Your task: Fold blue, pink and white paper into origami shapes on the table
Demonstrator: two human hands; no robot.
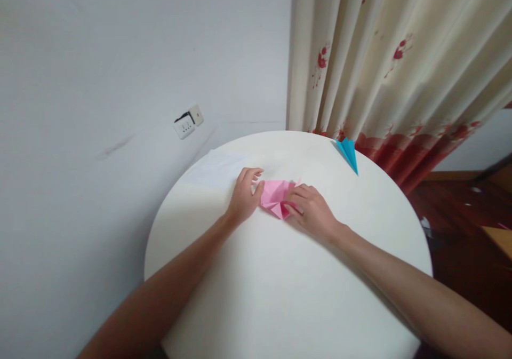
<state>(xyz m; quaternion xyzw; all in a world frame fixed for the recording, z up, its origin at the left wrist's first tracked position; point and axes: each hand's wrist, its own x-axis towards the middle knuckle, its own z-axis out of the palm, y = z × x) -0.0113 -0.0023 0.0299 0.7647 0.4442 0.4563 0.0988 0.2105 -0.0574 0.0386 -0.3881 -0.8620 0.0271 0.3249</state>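
Note:
A pink sheet of folded paper [275, 191] lies on the white round table, with creases and a pointed flap toward me. My left hand [245, 194] rests at its left edge, the thumb against the paper and the other fingers loosely curved and apart from the thumb. On the other side, my right hand [312, 208] pinches the right part of the paper between thumb and fingers. Its fingers cover that end of the sheet.
A blue folded paper plane [349, 154] lies near the table's [280, 295] far right edge. White paper [216, 168] lies at the far left. A wall with a socket [184, 127] stands to the left, and a patterned curtain [360, 55] hangs behind the table.

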